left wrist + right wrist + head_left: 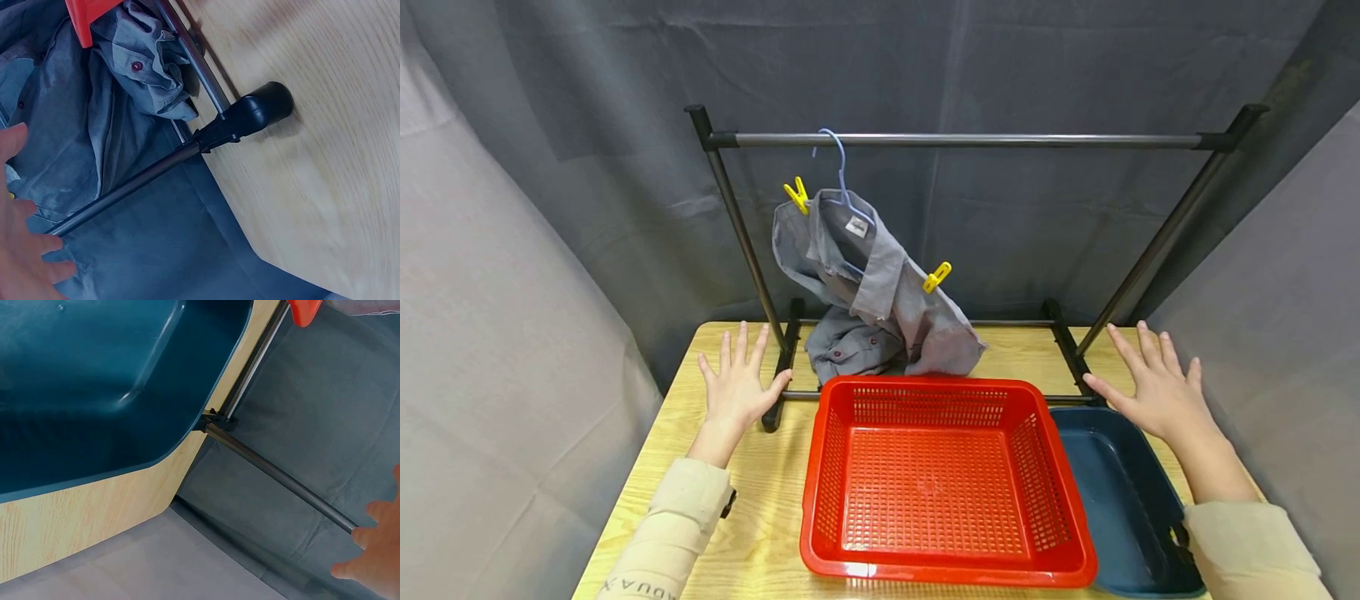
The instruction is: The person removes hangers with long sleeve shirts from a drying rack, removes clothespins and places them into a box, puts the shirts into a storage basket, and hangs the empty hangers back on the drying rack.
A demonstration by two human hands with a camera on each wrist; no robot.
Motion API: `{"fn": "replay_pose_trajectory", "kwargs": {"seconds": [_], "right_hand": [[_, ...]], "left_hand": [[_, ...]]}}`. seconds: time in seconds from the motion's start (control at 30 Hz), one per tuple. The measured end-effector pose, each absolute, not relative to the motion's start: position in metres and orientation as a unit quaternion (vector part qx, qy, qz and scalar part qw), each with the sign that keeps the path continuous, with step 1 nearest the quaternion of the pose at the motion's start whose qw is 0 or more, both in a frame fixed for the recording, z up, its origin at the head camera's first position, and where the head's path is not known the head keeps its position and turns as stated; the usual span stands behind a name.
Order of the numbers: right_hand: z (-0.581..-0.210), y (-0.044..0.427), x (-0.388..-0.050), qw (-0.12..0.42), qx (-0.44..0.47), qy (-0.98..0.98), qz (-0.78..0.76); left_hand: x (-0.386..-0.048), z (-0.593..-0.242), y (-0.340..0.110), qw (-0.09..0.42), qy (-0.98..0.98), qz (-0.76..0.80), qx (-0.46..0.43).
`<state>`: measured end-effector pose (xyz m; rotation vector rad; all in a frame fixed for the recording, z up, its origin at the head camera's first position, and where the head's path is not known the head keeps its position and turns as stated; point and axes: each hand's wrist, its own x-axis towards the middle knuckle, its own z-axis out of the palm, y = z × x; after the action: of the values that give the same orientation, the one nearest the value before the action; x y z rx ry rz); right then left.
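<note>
A grey button shirt [880,287] hangs on a light blue hanger [841,167] from the rack's metal bar, left of its middle. It tilts down to the right, and its lower part is bunched on the table behind the red basket. One yellow clothespin [797,196] sits at its left shoulder, another clothespin [937,277] at its right. My left hand [741,383], fingers spread, is beside the rack's left foot and holds nothing. Likewise spread and without anything in it, my right hand [1161,387] is near the rack's right post, beyond the blue basin.
A red plastic basket [932,492] with perforated walls stands at the front centre of the wooden table [752,517]. Its right side overlaps a dark blue basin [1123,500]. The black-and-metal rack [1000,140] spans the back. Grey curtains enclose the back and sides.
</note>
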<state>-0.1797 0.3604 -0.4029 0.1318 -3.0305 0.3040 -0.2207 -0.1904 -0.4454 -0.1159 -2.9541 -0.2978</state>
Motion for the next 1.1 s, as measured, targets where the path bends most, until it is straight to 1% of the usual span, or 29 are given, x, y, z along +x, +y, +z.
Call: {"fn": "replay_pose_trajectory", "kwargs": {"seconds": [0.1, 0.2, 0.33, 0.4, 0.47, 0.63, 0.77, 0.9, 1.1], "right_hand": [[-0.401, 0.361, -0.180, 0.056, 0.046, -0.992, 0.107], [-0.397, 0.359, -0.180, 0.090, 0.054, -0.986, 0.129], [-0.389, 0.350, -0.181, 0.145, 0.069, -0.964, 0.214], [-0.383, 0.342, -0.182, 0.164, 0.067, -0.949, 0.262], [-0.377, 0.334, -0.182, 0.181, 0.059, -0.936, 0.297], [-0.361, 0.310, -0.181, 0.221, 0.035, -0.911, 0.347], [-0.351, 0.290, -0.183, 0.248, 0.058, -0.891, 0.377], [-0.342, 0.272, -0.185, 0.259, 0.095, -0.876, 0.396], [-0.334, 0.253, -0.187, 0.255, 0.122, -0.872, 0.400]], "left_hand": [[-0.223, -0.447, -0.192, 0.128, -0.983, -0.127, -0.043], [-0.229, -0.453, -0.194, 0.207, -0.963, -0.166, -0.046], [-0.240, -0.456, -0.197, 0.325, -0.915, -0.236, -0.038], [-0.246, -0.454, -0.198, 0.368, -0.886, -0.281, -0.028], [-0.252, -0.448, -0.198, 0.398, -0.856, -0.330, -0.022], [-0.271, -0.432, -0.198, 0.424, -0.807, -0.410, -0.026], [-0.284, -0.425, -0.202, 0.428, -0.795, -0.430, -0.018], [-0.295, -0.419, -0.206, 0.417, -0.795, -0.441, -0.014], [-0.307, -0.408, -0.209, 0.390, -0.803, -0.450, -0.008]]}}
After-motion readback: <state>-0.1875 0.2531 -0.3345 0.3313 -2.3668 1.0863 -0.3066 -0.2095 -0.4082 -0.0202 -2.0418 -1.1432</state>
